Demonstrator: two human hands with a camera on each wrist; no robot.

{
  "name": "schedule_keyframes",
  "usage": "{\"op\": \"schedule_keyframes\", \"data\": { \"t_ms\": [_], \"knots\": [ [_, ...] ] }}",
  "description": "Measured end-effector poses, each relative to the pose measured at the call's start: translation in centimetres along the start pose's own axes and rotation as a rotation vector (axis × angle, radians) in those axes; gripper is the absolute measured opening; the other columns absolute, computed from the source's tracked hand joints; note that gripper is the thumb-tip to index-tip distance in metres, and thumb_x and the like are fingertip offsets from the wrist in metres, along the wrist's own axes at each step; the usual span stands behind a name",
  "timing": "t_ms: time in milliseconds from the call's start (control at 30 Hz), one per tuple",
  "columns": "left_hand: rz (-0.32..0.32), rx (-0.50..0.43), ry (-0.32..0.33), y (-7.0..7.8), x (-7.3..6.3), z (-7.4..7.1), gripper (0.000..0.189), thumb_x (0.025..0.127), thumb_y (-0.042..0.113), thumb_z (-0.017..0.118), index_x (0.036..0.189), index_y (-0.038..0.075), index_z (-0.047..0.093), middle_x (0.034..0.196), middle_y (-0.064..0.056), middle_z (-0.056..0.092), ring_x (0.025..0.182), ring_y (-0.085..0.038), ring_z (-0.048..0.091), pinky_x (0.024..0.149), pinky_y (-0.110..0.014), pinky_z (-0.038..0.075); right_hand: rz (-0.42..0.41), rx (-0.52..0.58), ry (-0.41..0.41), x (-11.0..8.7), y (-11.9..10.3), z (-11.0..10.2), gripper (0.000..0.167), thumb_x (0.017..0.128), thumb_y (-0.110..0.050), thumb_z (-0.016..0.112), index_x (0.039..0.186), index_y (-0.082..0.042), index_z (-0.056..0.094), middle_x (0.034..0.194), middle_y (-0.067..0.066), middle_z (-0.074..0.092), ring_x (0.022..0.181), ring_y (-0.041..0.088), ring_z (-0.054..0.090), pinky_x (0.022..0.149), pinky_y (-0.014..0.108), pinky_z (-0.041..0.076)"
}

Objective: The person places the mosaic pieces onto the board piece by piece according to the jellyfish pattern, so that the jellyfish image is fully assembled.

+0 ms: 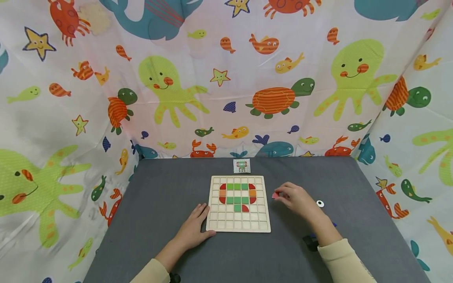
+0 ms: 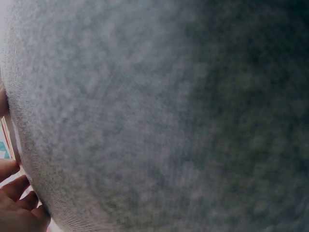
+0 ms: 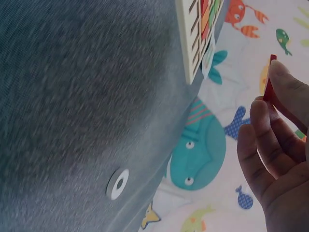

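A wooden grid board (image 1: 221, 225) lies on the grey table, with green, orange and red tiles set in its upper and middle squares. Its left edge and lower left corner are touched by my left hand (image 1: 194, 228), fingers extended along the side and thumb at the bottom edge. Just right of the board, my right hand (image 1: 295, 198) pinches a small red tile (image 1: 275, 195) between thumb and fingertips. In the right wrist view the tile (image 3: 270, 82) is seen nearly edge-on. Only fingers show at the left margin of the left wrist view.
A small card (image 1: 242, 166) with a printed grid picture lies behind the board. Right of my right hand is a white ring-shaped piece with a dark centre (image 1: 320, 203). A dark object (image 1: 310, 243) sits by the right wrist. Sea-animal cloth (image 1: 212, 102) surrounds the table.
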State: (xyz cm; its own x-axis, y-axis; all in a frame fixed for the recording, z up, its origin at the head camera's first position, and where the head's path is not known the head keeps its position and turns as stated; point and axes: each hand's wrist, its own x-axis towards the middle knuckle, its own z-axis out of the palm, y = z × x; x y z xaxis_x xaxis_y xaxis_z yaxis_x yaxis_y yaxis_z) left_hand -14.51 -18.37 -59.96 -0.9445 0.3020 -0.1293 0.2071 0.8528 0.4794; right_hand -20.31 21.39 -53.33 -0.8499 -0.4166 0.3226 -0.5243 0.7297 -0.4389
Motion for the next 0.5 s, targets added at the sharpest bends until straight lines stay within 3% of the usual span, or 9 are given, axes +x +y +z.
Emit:
{"op": "schedule_keyframes", "data": {
  "t_ms": [500],
  "knots": [
    [-0.006, 0.000, -0.001, 0.1, 0.0, 0.0, 0.096, 0.085, 0.054, 0.077, 0.158, 0.009, 0.035, 0.165, -0.012, 0.030, 0.155, -0.033, 0.021, 0.115, -0.055, 0.036, -0.041, 0.059, -0.041, 1.4, -2.6, 2.3, 0.020, 0.085, -0.017, 0.082, 0.101, -0.006, 0.078, 0.097, 0.005, 0.070, 0.074, 0.012, 0.058, 0.064, 0.025, 0.052]
  ]
}}
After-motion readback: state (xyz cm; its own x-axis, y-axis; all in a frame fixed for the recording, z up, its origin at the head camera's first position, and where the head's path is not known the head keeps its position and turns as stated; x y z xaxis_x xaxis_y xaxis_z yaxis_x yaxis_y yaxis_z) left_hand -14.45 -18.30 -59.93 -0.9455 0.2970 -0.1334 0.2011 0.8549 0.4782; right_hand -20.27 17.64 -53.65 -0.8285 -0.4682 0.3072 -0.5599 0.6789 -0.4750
